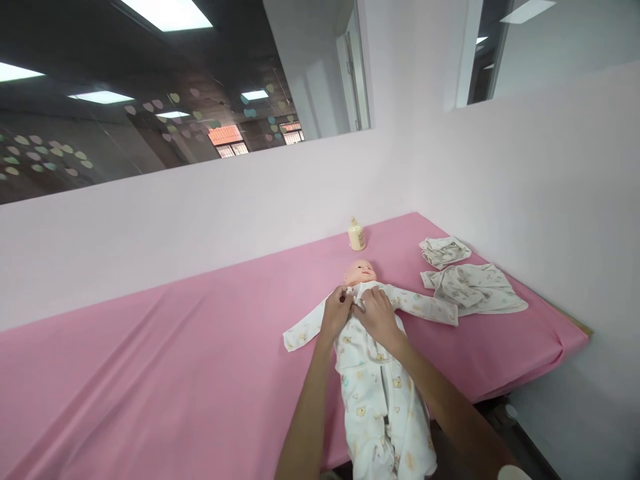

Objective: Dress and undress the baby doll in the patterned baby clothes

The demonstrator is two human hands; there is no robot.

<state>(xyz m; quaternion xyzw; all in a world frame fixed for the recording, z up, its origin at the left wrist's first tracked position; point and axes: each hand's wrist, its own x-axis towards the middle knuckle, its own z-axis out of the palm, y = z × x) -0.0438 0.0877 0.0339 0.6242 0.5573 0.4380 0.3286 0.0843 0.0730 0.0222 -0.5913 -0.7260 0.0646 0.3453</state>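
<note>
A baby doll [361, 272] lies on its back on the pink sheet, dressed in a white romper [373, 393] printed with small bears. Both of my hands rest on its chest just below the chin. My left hand [336, 312] pinches the left side of the romper's collar. My right hand [376, 312] has its fingers curled on the right side of the collar opening. The romper's front is parted lower down, and its sleeves spread out to both sides.
The table is covered with a pink sheet [175, 353]. A small cream bottle [357, 235] stands near the wall behind the doll's head. To the right lie a folded grey-white garment [444, 251] and a spread one [473, 288]. The table's right edge [575, 333] drops off beside the wall.
</note>
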